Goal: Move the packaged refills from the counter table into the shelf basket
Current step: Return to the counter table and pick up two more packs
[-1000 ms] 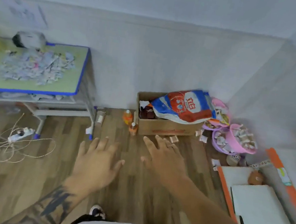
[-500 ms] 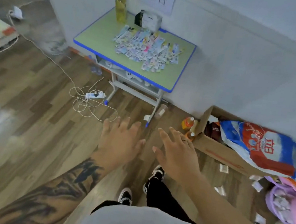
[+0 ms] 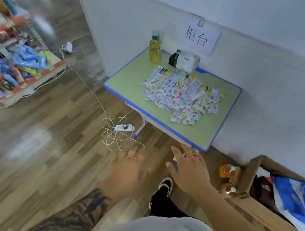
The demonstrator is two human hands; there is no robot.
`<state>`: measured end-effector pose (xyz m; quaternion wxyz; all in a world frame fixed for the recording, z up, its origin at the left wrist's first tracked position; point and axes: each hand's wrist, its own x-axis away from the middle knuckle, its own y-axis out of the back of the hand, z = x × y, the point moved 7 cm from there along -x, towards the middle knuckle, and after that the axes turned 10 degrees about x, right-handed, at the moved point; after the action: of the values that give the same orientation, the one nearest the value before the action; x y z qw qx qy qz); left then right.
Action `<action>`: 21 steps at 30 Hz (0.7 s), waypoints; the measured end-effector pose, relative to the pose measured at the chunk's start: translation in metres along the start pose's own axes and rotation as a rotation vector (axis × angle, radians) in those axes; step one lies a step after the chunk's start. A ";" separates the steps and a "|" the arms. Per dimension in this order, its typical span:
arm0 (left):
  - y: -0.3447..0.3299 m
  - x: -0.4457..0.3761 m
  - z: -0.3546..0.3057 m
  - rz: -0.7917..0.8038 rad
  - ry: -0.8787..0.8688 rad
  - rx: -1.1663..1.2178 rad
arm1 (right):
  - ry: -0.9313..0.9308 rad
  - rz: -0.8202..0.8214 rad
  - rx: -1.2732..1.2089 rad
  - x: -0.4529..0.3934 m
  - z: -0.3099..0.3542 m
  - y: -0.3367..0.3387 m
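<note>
left hand (image 3: pixel 127 172): fingers spread and fairly straight, holding nothing, out over the wood floor (image 3: pixel 27 147) — blurred at the fingertips.
right hand (image 3: pixel 189 170): fingers spread flat, empty, a ring on one finger; it hangs just short of the near corner of the desk.
packaged refills (image 3: pixel 181 95): a loose heap of thin, long printed packets, overlapping in the middle of the green desk (image 3: pixel 129 81), none yet taken up.
shelf basket (image 3: pixel 19 63): on the wire shelf at the far left, well apart from the desk, already holding bright packets.
handling: the packets look light, flat and slick — likely to slide over each other. i judge a sweep into a bundle, pinched across the middle of the long sides, safer than picking at single ends; a loose bundle may shed packets on the way across.
also on the desk: a bottle of yellow drink (image 3: pixel 154 47) and a tissue pack (image 3: pixel 184 60) behind the heap, near but apart from it.
on the floor: a power strip (image 3: pixel 124 127) with tangled cord lies between desk and shelf, a likely snag for the feet.
hard to make out: print on the packets is unreadable; the shelf is blurred and cut off at the left edge, so which basket is meant is unclear.
</note>
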<state>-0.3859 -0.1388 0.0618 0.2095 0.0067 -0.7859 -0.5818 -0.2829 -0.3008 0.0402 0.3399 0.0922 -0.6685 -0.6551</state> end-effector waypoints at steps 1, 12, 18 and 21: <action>0.005 -0.018 -0.003 -0.001 -0.003 -0.017 | -0.011 -0.001 -0.012 -0.017 -0.007 0.005; 0.027 -0.206 -0.059 0.086 -0.115 -0.129 | -0.164 0.088 -0.205 -0.140 -0.097 0.009; 0.040 -0.276 -0.065 0.086 -0.166 -0.146 | -0.279 0.111 -0.332 -0.207 -0.115 0.015; 0.045 -0.311 -0.061 0.104 -0.203 -0.146 | -0.405 0.122 -0.468 -0.240 -0.120 0.015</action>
<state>-0.0709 -0.1007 0.0169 0.1586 -0.1081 -0.7579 -0.6235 -0.0288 -0.2598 -0.0361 0.2504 -0.1612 -0.5581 -0.7744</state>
